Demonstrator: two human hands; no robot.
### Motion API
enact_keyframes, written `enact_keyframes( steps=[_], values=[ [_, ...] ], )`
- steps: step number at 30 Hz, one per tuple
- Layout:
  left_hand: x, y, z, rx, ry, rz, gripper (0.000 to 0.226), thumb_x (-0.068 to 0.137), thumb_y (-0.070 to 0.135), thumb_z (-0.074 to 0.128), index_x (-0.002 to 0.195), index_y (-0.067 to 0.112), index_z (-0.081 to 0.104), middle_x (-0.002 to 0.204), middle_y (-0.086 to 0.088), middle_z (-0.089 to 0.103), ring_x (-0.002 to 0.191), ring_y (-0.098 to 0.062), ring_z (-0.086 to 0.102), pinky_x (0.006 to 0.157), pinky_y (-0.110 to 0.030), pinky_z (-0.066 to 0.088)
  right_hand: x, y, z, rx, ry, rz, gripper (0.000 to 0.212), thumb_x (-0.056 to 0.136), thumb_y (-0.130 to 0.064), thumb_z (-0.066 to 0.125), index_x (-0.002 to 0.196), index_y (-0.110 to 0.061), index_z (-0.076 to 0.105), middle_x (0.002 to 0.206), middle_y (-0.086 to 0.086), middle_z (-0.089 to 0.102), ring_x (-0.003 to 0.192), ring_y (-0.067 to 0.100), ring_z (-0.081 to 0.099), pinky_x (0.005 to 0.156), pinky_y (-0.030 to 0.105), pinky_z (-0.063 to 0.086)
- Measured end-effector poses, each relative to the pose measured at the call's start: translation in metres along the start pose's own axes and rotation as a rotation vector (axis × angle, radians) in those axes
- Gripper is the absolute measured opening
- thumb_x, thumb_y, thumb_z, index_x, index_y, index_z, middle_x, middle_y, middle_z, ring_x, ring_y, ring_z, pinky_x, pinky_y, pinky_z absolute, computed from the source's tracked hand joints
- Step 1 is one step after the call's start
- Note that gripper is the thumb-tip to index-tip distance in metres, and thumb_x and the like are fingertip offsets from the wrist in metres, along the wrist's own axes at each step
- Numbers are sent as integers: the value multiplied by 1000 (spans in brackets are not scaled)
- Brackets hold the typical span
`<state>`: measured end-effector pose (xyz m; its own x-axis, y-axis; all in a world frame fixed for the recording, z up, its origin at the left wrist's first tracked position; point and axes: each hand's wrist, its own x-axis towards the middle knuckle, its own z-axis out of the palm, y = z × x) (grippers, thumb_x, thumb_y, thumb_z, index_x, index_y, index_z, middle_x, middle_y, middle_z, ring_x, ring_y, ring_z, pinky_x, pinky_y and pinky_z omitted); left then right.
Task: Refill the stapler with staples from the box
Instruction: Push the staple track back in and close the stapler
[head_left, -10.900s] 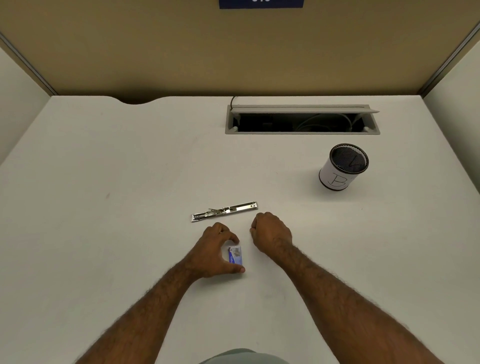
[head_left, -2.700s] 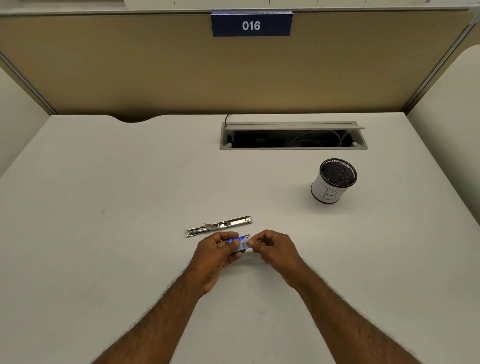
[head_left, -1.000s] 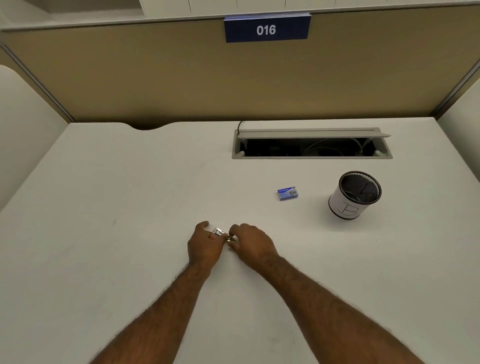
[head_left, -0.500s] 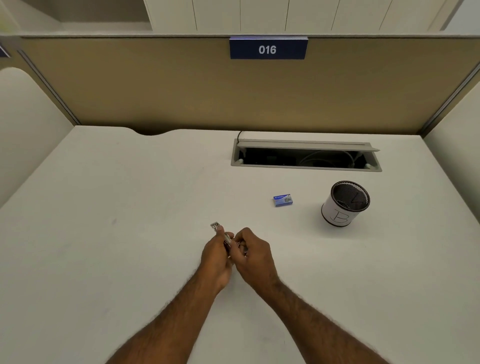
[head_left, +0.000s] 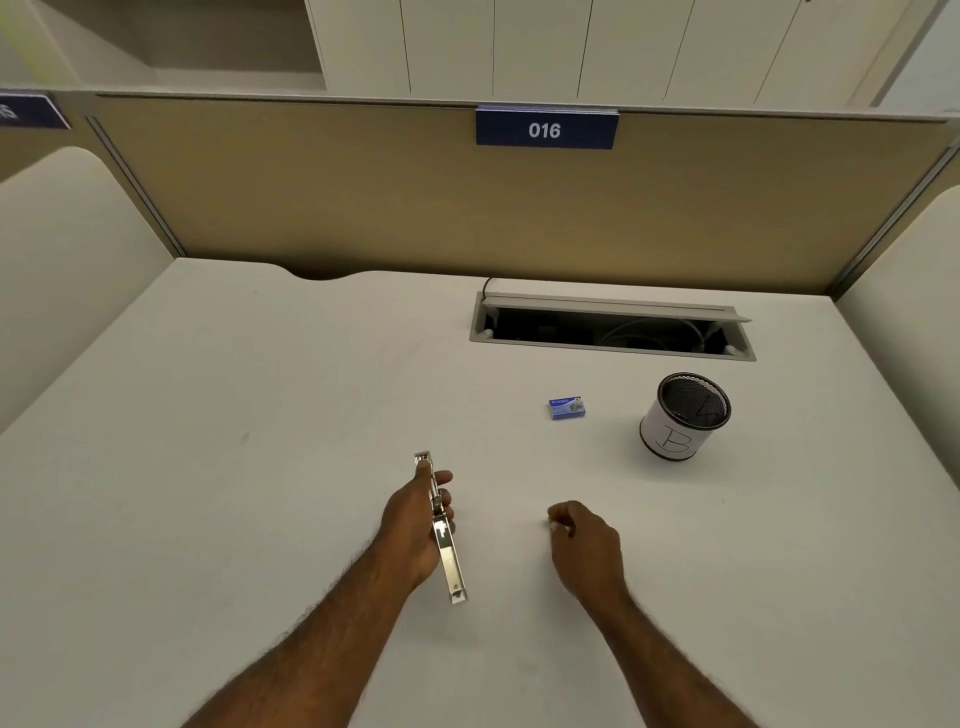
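Two hands mid-frame: left hand (head_left: 413, 525) grips stapler (head_left: 441, 527) lengthwise, steadying for loading; right hand (head_left: 587, 543) curled, contents unclear; box (head_left: 567, 408) upper right.

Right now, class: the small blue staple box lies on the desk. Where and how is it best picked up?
Pinch the staple box across its two long side faces, coming straight down from above. It lies flat with open desk all round; the mesh cup stands apart on its right. The free right hand is probably better placed.
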<state>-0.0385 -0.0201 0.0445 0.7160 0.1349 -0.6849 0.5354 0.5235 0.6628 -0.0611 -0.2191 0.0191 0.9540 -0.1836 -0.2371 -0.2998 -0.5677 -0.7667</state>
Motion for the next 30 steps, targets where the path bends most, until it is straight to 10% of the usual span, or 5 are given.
enact_keyframes(
  steps=[5, 9, 15, 21, 30],
  values=[
    [-4, -6, -7, 14, 24, -14, 40, 98, 42, 43, 96, 7, 62, 59, 1, 43, 42, -9, 40, 47, -24, 32, -8, 26, 10, -420, 10, -308, 41, 97, -10, 45, 137, -6, 49, 146, 11, 46, 139, 24, 38, 116, 31, 23],
    [-5, -7, -9, 31, 31, 0, 39, 98, 41, 43, 95, 7, 62, 60, 1, 43, 45, -10, 40, 47, -24, 32, -20, 40, 22, -554, -119, -470, 50, 102, -25, 31, 150, -12, 24, 159, 2, 18, 148, 15, 8, 116, 21, -5],
    [-4, -7, -10, 50, 44, 8, 39, 98, 41, 43, 95, 8, 63, 61, 1, 44, 44, -10, 40, 48, -25, 32, -19, 35, 12, -183, 134, -209, 46, 90, -2, 50, 135, -9, 49, 139, 5, 50, 132, 20, 42, 107, 19, 25],
    [-4, -10, -7, 56, 40, 1, 38, 98, 41, 45, 93, 8, 64, 60, 1, 45, 45, -10, 41, 48, -25, 32, -1, 19, 4, -358, -42, -222, 29, 93, -33, 55, 118, -19, 58, 116, -2, 55, 112, 18, 50, 90, 32, 45],
    [-7, -7, -6, 68, 25, 10, 38, 98, 41, 45, 93, 8, 62, 61, 1, 43, 48, -10, 39, 49, -25, 31, 12, -4, 9, -588, -81, -207, 19, 91, -24, 48, 104, -12, 57, 108, 5, 57, 102, 23, 54, 78, 33, 45]
  ],
)
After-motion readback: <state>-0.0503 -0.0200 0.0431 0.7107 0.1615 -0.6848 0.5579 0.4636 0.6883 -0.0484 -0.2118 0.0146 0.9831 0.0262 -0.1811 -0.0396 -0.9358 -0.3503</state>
